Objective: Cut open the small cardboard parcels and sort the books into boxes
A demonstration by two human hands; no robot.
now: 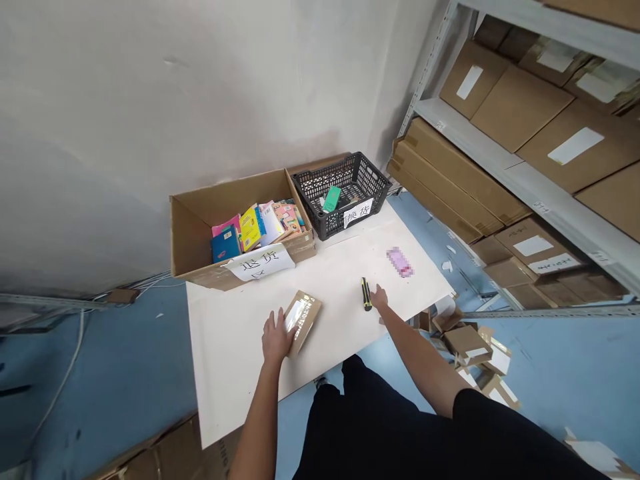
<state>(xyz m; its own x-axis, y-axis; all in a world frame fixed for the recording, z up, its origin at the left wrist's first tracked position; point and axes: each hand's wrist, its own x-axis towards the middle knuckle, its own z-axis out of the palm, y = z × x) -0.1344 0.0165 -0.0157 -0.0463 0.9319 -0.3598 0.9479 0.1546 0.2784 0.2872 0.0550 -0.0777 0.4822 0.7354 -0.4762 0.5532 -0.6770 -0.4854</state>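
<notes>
A small brown cardboard parcel (302,319) with a shiny taped label lies on the white board (235,360) on the floor. My left hand (276,338) rests on the parcel's near end, fingers curled against it. My right hand (379,297) reaches to a black and yellow utility knife (367,293) lying on the board, fingertips touching it. A small pink object (401,262) lies further right on the board.
An open cardboard box (200,220) of colourful books and a black plastic crate (345,190) stand at the board's far edge, each with a paper label. Metal shelving (530,180) with brown cartons rises on the right. Torn cardboard scraps (470,347) litter the blue floor.
</notes>
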